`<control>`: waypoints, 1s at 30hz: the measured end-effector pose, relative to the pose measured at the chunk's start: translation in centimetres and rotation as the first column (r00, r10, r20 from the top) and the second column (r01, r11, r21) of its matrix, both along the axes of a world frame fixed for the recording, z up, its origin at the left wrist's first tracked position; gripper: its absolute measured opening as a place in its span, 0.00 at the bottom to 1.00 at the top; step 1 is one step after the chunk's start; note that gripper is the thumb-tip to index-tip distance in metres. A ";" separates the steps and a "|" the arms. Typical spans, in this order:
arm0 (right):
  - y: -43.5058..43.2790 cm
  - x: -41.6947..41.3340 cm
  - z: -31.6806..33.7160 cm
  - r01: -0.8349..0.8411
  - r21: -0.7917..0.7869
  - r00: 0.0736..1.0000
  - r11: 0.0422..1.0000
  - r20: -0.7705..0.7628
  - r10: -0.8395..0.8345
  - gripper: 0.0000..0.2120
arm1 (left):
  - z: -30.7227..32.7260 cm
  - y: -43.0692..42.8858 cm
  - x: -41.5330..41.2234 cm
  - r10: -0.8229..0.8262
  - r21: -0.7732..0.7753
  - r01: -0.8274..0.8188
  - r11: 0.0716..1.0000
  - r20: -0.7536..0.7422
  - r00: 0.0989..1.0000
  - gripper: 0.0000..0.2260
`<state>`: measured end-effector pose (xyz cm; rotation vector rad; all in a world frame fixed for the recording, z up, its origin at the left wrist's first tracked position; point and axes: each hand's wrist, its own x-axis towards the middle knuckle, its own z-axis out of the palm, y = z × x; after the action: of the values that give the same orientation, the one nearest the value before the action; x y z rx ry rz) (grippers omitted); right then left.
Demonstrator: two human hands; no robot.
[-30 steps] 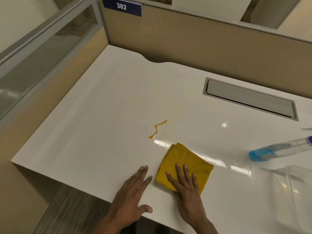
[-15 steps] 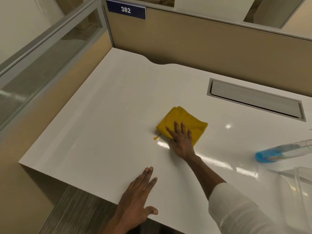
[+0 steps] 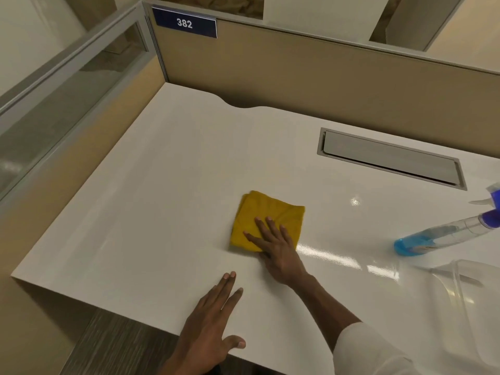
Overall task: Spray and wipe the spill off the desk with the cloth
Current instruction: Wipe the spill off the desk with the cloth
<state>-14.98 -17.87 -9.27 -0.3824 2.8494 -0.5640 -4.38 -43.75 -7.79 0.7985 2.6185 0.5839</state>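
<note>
A folded yellow cloth (image 3: 266, 216) lies on the white desk (image 3: 162, 185) near its middle. My right hand (image 3: 276, 247) presses flat on the cloth's near half, fingers spread. My left hand (image 3: 213, 320) rests flat on the desk at the front edge, holding nothing. No orange spill shows on the desk; the spot where it lay is under or beside the cloth. A clear spray bottle (image 3: 443, 234) with blue liquid lies on its side at the right.
A clear plastic container (image 3: 465, 301) stands at the near right corner. A grey cable hatch (image 3: 389, 158) is set into the desk at the back right. Tan partition walls (image 3: 324, 77) close the back and left; a glass panel (image 3: 67, 104) rises at left.
My right hand pushed the cloth away from the front edge over the orange spill, then drew it slightly back and left. The spill's last drop is no longer visible. My left hand stayed put.
</note>
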 end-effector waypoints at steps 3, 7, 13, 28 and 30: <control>3.9 1.0 -0.3 0.169 0.022 0.986 0.985 -0.004 -0.169 0.27 | -0.1 0.0 0.2 0.013 0.019 -0.013 1.000 0.001 1.000 0.50; 7.9 3.2 -0.8 0.342 0.029 0.939 0.939 -0.028 -0.341 0.26 | 0.0 0.1 0.2 0.026 0.028 -0.025 0.999 -0.033 0.999 0.50; 6.2 8.9 -1.2 0.451 0.025 0.891 0.892 -0.058 -0.449 0.30 | -0.3 -0.2 0.4 0.020 0.027 -0.018 0.999 -0.069 0.997 0.50; -3.4 3.7 -0.9 0.296 0.050 0.955 0.954 -0.005 -0.296 0.27 | -0.6 0.0 -0.1 0.002 -0.027 -0.004 1.000 -0.045 0.999 0.50; -4.5 2.3 -0.5 0.186 0.041 0.983 0.982 0.001 -0.186 0.28 | -0.6 0.2 0.0 0.009 -0.046 -0.010 0.999 -0.017 1.000 0.50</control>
<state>-12.68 -22.40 -9.77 -0.1081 2.9053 -0.5383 -4.43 -43.57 -8.36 0.7807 2.6421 0.5195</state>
